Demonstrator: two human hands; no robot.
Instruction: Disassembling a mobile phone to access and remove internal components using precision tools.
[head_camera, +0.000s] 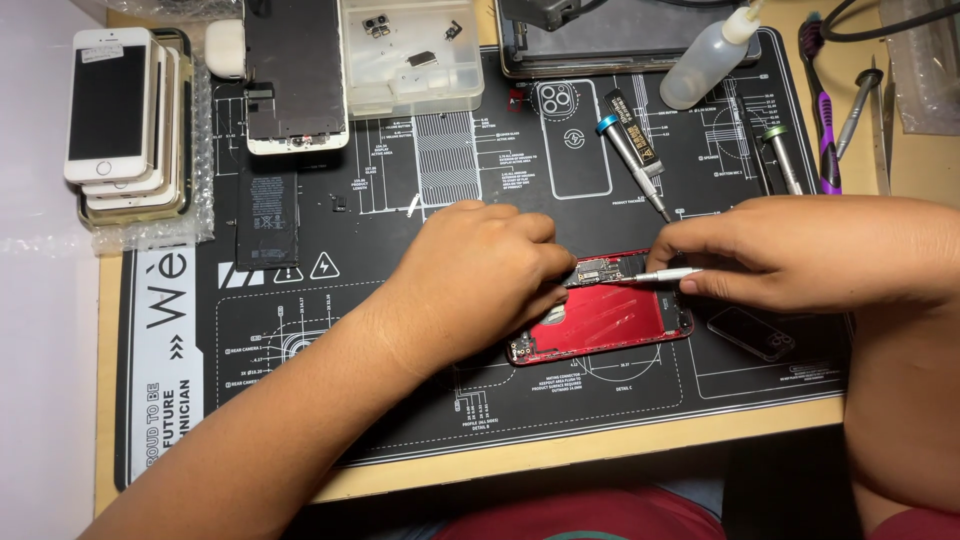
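Phone (610, 320): red shell, opened, lying at the mat's (400, 400) centre.
Left hand (480, 275): curled, pressing on the phone's left end; what the fingers pinch cannot be told.
Right hand (790, 250): pinching a screwdriver (655, 275), tip over the phone's upper edge.
Battery (267, 218): far left of the phone.
Bottle (708, 55): well above the phone.

An opened red phone housing (604, 320) lies flat on the mat, a slim silver screwdriver (662, 275) tipped onto its circuit board.
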